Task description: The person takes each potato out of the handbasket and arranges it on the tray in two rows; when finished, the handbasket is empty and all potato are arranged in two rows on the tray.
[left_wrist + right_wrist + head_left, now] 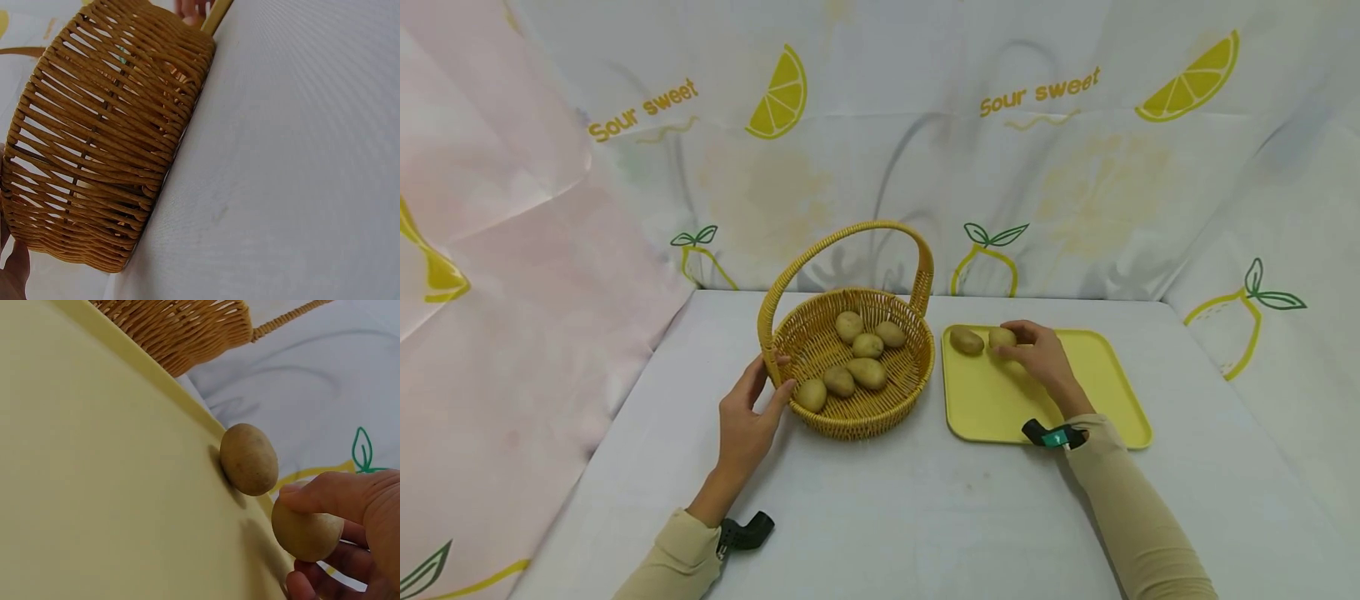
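My left hand (748,417) grips the left rim of a yellow wicker basket (857,429), near the foot of its tall handle. Several potatoes (867,373) lie inside the basket. My right hand (1037,358) is over the back left part of a yellow tray (992,408). Between its thumb and fingers it pinches a potato (306,531). Just left of that one, another potato (966,340) lies on the tray by its back edge. In the left wrist view the woven side of the basket (106,137) fills much of the picture, with only fingertips (17,265) showing at the edge.
A white cloth covers the table (910,517). Behind it hangs a white backdrop (880,167) printed with lemons and lettering. Basket and tray stand side by side with a narrow gap between them.
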Demonstrator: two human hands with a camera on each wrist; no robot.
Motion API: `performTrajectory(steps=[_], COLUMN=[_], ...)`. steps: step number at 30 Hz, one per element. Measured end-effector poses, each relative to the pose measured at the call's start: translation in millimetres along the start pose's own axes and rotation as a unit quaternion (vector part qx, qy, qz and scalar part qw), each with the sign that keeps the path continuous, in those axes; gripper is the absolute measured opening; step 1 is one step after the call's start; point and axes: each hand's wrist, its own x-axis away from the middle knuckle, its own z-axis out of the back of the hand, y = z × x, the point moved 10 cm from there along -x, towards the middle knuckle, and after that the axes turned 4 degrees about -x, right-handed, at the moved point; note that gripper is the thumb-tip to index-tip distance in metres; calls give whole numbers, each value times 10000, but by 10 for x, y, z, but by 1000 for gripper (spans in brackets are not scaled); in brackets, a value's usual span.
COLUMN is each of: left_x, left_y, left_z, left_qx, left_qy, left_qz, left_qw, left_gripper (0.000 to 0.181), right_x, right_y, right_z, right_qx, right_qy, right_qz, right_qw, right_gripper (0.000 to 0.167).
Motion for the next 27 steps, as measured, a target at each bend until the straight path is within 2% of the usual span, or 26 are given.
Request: performTrajectory(steps=[6, 15, 27], left_x=[5, -4, -5], left_y=[-4, 2, -20], left_z=[-9, 4, -4], left_qx=[16, 53, 71], left_qy=[-1, 36, -1], left_qz=[10, 38, 120], left_qw=[10000, 10000, 9999], left_gripper=[51, 48, 47], right_x=[-2, -20, -13], right_y=[71, 34, 45], right_z=[-24, -58, -44], right_qx=[183, 364, 480], right_qy=[4, -9, -10], right_qz=[24, 238, 291], right_qw=[9998, 9991, 9984], right_gripper=[48, 48, 52])
